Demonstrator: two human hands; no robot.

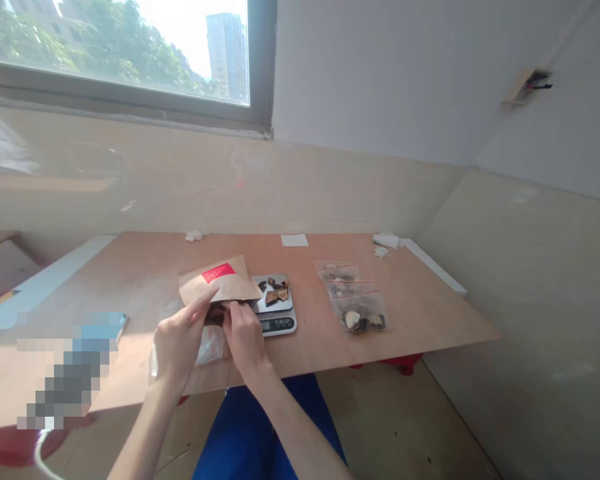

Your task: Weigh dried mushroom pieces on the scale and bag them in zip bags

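- Kraft paper pouch (220,281), with a red label (219,273) on its face: held tilted above the tabletop, just left of the digital kitchen scale (275,325), its corner overlapping the scale's left edge.
- Left hand (180,340): just left of the scale, with fingers (201,300) stretched out, their tips against the pouch's lower edge. Whether they grip cannot be told.
- Right hand (245,337): nearest the scale, with fingers (233,312) closed in a pinch on the pouch's lower edge.
- Dark brown piece (216,315): at the pouch's lower edge, between both hands; partly hidden, its exact kind unclear.
- Clear plastic bag (211,345): beneath the left hand, left of the scale, crumpled.
- Dried brown pieces (275,290): heaped on the scale's metal platform; possibly mushroom, too small to tell.
- Two clear resealable bags (359,313): right of the scale, side by side and overlapping, holding similar dried pieces.
- White paper slip (295,240): on the tabletop (430,320), well behind the scale.
- White tissue scraps (386,240): far behind and right of the scale.
- Blue-cased object (100,327): well left of the scale, pixelated and unidentifiable.
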